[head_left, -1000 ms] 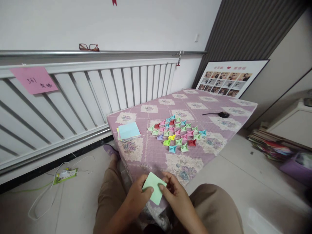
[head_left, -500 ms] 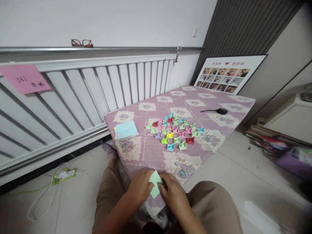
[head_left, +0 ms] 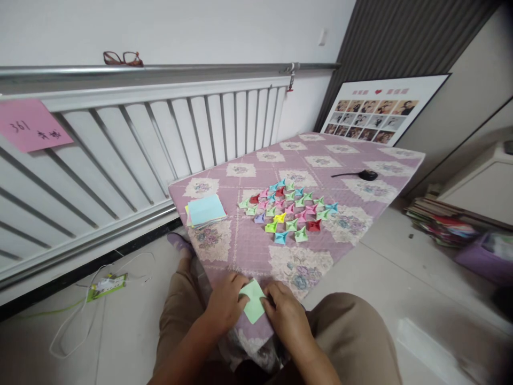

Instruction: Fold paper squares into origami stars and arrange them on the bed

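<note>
Green paper (head_left: 254, 303) is being held btwn L hand (head_left: 226, 301) and R hand (head_left: 285, 311) over surface's (head_left: 250, 251) near end — each grip is pinching a side corner. Pressing evenly w/ edges lined up is probably working best.

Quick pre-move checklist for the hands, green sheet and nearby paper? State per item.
1. Left hand on the green sheet: ok, at its left corner.
2. Right hand on the sheet: ok, at its right corner.
3. Sheet apart from the folded paper pieces: ok, patterned cloth shows between.
4. Paper stack squared up: not ok, edges stick out unevenly.
5. Sheet's underside creases: cannot tell, hidden.
</note>
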The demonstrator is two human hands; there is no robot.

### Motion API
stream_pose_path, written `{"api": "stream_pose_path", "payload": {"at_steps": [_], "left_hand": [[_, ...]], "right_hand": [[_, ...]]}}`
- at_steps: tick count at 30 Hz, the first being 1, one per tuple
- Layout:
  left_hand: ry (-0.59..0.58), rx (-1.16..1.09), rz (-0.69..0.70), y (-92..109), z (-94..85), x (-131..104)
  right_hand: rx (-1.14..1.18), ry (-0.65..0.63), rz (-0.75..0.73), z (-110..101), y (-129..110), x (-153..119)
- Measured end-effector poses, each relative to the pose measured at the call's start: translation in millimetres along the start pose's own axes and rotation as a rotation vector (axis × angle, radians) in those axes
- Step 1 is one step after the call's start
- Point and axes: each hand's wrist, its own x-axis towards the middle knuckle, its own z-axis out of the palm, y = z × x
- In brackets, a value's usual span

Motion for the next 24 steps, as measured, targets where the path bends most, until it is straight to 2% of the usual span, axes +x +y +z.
{"api": "stream_pose_path", "payload": {"at_steps": [6,19,24], "left_hand": [[-0.002,0.007,0.040,-6.1,0.3,-0.2],[-0.072,0.241,0.194,-14.2,5.9,-10.1],[-0.069,0.278,0.210,-17.7,8.8,-14.6]], "right_hand": [[-0.016,-0.007,-0.014,1.1,1.3,-0.7],[-0.065,0.052,-0.138,5.8,9.6,-6.4],[0.001,0.046,-0.145,5.3,12.1,-7.9]]}}
